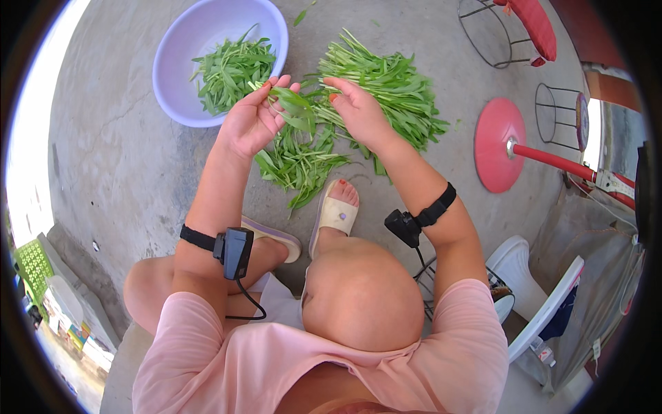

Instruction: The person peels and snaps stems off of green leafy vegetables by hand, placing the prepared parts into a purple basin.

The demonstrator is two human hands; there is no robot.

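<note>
My left hand (pixel 253 115), palm up, pinches a small bunch of leafy green stems (pixel 296 105), likely water spinach, between thumb and fingers. The broad leaves hang to the right, and short cut stem ends poke out by the thumb. To the right, my right hand (pixel 361 111) is apart from that bunch, its thumb and forefinger spread with nothing visible between them. Beneath it lies a large heap of greens (pixel 398 85) on the concrete. A smaller loose heap (pixel 305 161) lies nearer my feet. Beyond my left hand, a lavender plastic basin (pixel 173 64) holds more greens (pixel 232 72).
A red round pedestal base (pixel 496 147) with a red pole stands at right. Wire-framed stools (pixel 556 116) lie tipped on the concrete floor (pixel 119 155) behind it. White plastic furniture (pixel 520 279) sits by my right elbow. My sandalled feet (pixel 339 209) are close to the smaller heap.
</note>
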